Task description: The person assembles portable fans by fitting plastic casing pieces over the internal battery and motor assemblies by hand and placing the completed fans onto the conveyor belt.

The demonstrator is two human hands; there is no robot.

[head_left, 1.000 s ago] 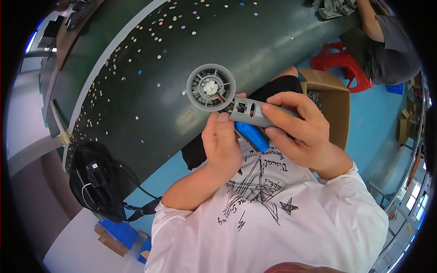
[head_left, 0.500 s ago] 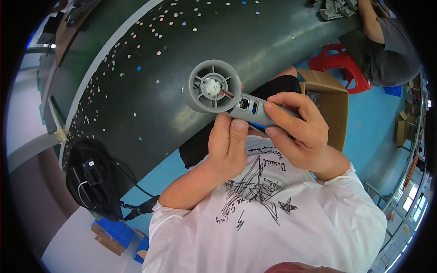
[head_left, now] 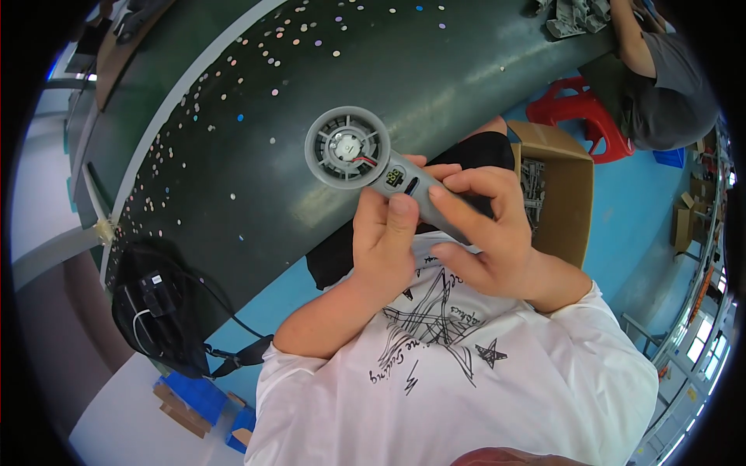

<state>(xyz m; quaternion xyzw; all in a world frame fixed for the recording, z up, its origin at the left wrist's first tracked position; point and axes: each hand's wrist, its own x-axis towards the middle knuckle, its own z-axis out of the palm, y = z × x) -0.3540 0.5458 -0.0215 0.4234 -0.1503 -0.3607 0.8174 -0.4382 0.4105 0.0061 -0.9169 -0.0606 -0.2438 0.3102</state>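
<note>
A grey handheld fan [head_left: 435, 203] is held above my lap, its round head up and to the left. Inside the ring of the head [head_left: 347, 147] sit spokes, a white hub and a red wire. Two openings in the handle's upper part show dark inner pieces. My left hand [head_left: 382, 237] grips the fan at the neck, thumb on the near side, with fingertips showing beyond the handle. My right hand [head_left: 497, 233] is at the handle's lower end, fingers spread. Its index finger lies against the handle, while the thumb stands apart. The handle's tip is partly hidden by this hand.
A dark green table [head_left: 311, 85] bears scattered small round dots. A black bag [head_left: 159, 303] with a strap lies at left. On the right stand a cardboard box [head_left: 571, 202] with grey parts and a red stool [head_left: 571, 105]. Another person [head_left: 672, 85] sits at far right.
The fan has rolled and shifted slightly left, so the handle's openings face up and the blue strip along its side is out of sight. My right thumb has come off the handle.
</note>
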